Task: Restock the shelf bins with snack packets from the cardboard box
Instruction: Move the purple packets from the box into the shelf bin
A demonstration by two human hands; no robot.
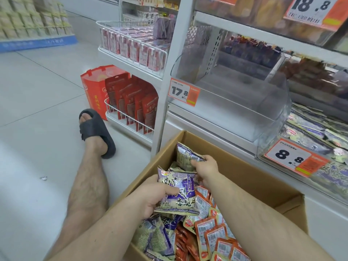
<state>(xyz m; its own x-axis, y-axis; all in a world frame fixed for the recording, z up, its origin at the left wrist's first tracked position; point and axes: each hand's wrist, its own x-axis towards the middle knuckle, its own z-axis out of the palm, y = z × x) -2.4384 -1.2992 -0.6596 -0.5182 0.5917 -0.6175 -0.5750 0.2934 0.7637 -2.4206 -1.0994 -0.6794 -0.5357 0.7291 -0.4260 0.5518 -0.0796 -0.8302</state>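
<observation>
Shop aisle, tiled floor (37,91). Inside cardboard box (235,161): left hand (152,196) curled round purple snack packet (178,193); right hand (205,166) pinching another purple packet (186,155), below empty clear shelf bin (235,102).

Cardboard box (163,147) near end cut by bottom edge. My left hand (150,196) fingers hidden behind purple packet (178,193). Top shelf goods (263,14) blurred; small print on 8.8 price tag (293,157) unreadable.

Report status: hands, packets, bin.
Left hand grips purple packet over cardboard box. Right hand pinches second purple packet. Clear bin above looks empty; nothing blocking.
</observation>
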